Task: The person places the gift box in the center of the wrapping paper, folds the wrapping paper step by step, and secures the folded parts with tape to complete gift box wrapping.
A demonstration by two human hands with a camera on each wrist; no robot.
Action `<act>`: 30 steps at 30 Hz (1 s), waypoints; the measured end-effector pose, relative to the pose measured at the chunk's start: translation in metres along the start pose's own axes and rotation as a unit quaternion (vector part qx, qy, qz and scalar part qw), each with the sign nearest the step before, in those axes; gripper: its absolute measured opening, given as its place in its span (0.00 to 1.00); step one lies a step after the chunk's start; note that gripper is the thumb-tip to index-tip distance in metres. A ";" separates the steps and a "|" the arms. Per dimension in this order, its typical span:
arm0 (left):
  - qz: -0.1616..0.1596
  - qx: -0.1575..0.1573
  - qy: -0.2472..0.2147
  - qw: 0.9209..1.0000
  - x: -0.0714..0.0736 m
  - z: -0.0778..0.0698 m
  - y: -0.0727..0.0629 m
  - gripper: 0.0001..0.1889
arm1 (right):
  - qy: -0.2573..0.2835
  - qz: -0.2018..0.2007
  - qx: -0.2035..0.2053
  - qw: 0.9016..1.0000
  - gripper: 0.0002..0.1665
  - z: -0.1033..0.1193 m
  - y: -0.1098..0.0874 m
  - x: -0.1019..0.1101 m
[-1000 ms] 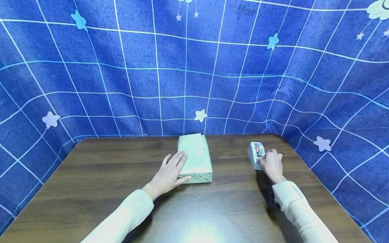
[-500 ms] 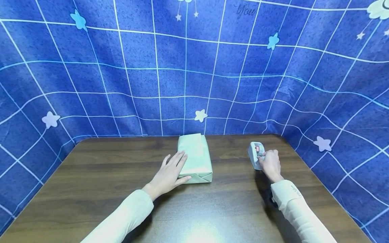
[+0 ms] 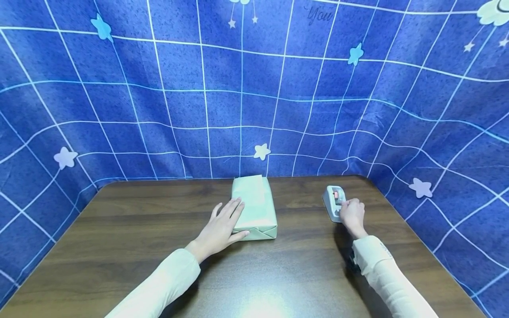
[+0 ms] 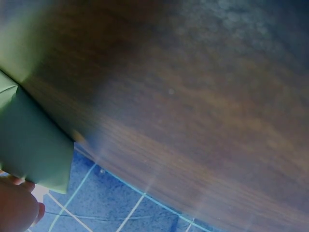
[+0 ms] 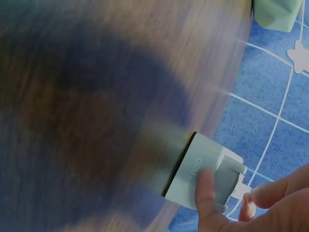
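A box wrapped in pale green paper [image 3: 260, 207] lies on the table in the head view. My left hand [image 3: 222, 225] rests on its near left part, fingers spread and the thumb along its front end. In the left wrist view, part of the wrapped box [image 4: 36, 140] shows beside the fingertips. My right hand [image 3: 352, 215] is at the front end of a pale grey tape dispenser [image 3: 331, 207]. Thumb and curled fingers lie on either side of its toothed edge in the right wrist view, the thumb over the lettered front [image 5: 188, 174]. Whether tape is pinched is hard to see.
The brown wooden table [image 3: 159, 203] carries both things, the dispenser to the right of the box. A blue curtain [image 3: 179, 106] with white grid lines and stars hangs behind and along both sides of the table.
My right hand has shifted slightly left and its fingers have changed position at the dispenser's front end. The left hand, the box and the dispenser stay where they were.
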State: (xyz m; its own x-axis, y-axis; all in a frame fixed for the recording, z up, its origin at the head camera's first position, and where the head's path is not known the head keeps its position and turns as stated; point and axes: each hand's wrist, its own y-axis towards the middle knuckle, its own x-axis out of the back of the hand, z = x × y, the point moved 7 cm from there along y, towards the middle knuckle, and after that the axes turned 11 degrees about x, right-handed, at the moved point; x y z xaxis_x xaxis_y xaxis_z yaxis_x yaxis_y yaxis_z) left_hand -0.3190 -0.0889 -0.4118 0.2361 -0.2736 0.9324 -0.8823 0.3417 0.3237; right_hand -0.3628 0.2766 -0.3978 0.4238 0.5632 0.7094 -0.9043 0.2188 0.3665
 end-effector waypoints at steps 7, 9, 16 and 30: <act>0.001 0.001 0.003 1.000 -0.002 0.001 0.000 0.42 | 0.005 0.012 -0.013 1.000 0.15 -0.001 -0.001 0.000; -0.001 0.001 0.001 1.000 -0.001 0.000 0.000 0.42 | 0.004 0.020 -0.015 1.000 0.15 -0.001 -0.001 0.000; -0.012 -0.005 -0.003 1.000 0.002 -0.002 -0.001 0.41 | -0.001 0.048 -0.014 0.999 0.17 -0.003 -0.001 -0.001; 0.001 0.002 -0.004 1.000 0.002 -0.002 0.000 0.41 | 0.052 0.052 -0.002 0.997 0.18 -0.005 -0.009 0.004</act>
State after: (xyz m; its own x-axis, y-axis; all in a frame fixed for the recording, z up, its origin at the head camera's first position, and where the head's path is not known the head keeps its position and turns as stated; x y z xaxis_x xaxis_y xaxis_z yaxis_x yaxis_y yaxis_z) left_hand -0.3176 -0.0878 -0.4099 0.2320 -0.2799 0.9316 -0.8840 0.3389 0.3220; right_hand -0.3537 0.2807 -0.4015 0.3208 0.6622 0.6772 -0.9432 0.1583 0.2921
